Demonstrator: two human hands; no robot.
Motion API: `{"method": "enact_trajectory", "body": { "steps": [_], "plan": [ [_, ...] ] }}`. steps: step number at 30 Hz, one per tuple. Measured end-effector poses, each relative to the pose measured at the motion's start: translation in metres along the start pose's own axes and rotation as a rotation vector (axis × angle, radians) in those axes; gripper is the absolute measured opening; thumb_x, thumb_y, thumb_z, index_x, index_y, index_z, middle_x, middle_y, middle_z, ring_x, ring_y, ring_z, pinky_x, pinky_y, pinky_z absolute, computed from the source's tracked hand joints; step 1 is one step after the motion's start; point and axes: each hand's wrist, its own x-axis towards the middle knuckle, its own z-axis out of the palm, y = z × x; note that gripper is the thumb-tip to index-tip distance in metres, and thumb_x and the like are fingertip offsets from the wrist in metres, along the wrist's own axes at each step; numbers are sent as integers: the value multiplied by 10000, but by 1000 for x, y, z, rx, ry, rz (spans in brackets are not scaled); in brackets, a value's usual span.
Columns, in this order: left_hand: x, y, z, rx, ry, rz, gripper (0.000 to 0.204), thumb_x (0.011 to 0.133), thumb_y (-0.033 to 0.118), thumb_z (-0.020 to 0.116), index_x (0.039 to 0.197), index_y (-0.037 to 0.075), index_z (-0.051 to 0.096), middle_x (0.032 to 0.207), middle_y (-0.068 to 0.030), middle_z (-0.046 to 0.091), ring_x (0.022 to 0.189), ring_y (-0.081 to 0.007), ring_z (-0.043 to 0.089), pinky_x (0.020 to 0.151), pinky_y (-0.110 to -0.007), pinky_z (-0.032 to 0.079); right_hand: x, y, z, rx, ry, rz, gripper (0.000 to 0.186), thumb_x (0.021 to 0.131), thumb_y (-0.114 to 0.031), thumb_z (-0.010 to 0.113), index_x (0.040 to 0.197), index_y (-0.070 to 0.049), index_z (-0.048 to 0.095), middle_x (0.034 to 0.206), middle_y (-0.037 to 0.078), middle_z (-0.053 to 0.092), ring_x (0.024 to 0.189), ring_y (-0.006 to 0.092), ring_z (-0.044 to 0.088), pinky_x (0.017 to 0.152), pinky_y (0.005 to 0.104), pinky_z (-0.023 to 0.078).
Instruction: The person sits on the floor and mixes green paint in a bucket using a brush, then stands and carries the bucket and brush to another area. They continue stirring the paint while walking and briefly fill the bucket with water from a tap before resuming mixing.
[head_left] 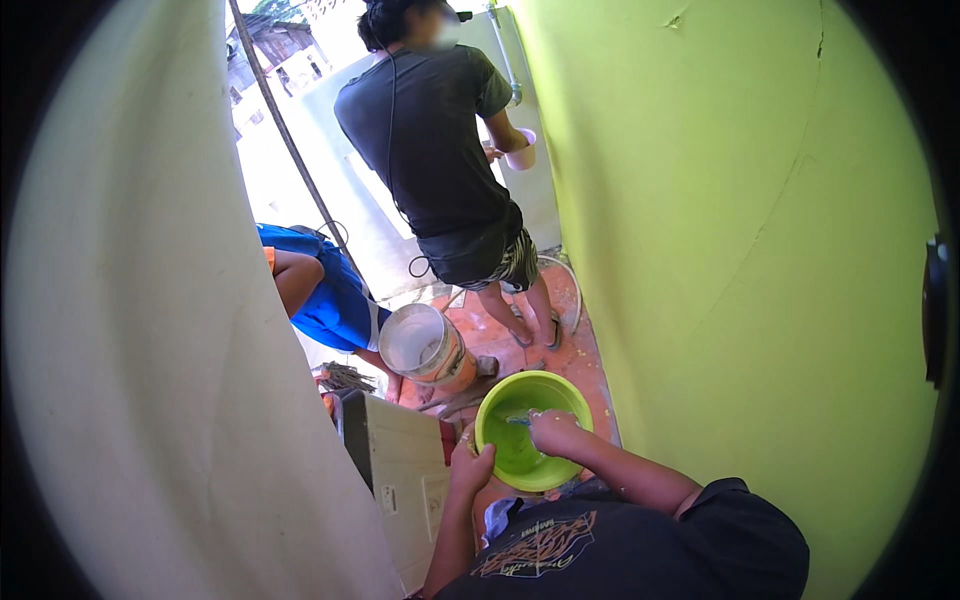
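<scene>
Round lime basin [510, 458]: bluish tool [519, 421] inside, right hand [556, 433] clasping it | left hand [470, 464] grips basin, 8 o'clock | bucket [455, 370], 11 o'clock

Daylight floods the far end of our narrow passage.
We see a lime-green wall [730, 220] with a thin crack on the right, a pale surface [130, 300] down the left, reddish flooring [580, 365] between, and beyond, a greyish-white wall [543, 205], a pipe [503, 50] and a slanting dark pole [287, 120].
</scene>
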Motion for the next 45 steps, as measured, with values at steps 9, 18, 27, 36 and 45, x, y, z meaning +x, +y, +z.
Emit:
{"method": "enact_trajectory", "body": {
  "steps": [9,18,27,36,45],
  "plan": [
    [0,-1,4,46,-2,5,517,866,102,588,1374,18,550,1148,-175,706,1056,-256,686,926,-370,517,-3,4,22,-130,-242,-100,401,920,-202,521,1274,-81,666,1067,206,732,977,374,721,816,524,561],
    [7,-12,6,36,-44,-1,538,846,133,604,1374,34,559,1162,-190,707,1073,-272,689,945,-370,515,9,6,-1,9,15,19,290,861,-118,583,1094,-36,734,1047,223,732,960,367,725,804,512,558],
    [22,-1,8,123,-11,37,526,847,171,590,1361,63,567,1141,-226,703,1077,-357,687,935,-418,522,5,3,13,-108,-294,-11,358,889,-225,544,1160,-68,718,1133,203,718,1022,375,706,879,516,548],
    [19,-26,-2,140,-11,-2,560,849,189,597,1397,86,541,1143,-250,696,1087,-387,679,950,-447,515,27,5,6,39,24,97,335,870,-181,602,1148,-28,709,1066,222,730,1001,371,716,841,500,559],
    [23,-25,-5,122,26,18,564,841,188,601,1391,79,541,1142,-263,692,1083,-403,676,943,-454,517,23,10,29,-98,-238,82,310,878,-182,555,1093,-43,730,1067,226,724,980,391,710,845,509,556]
  ]
}}
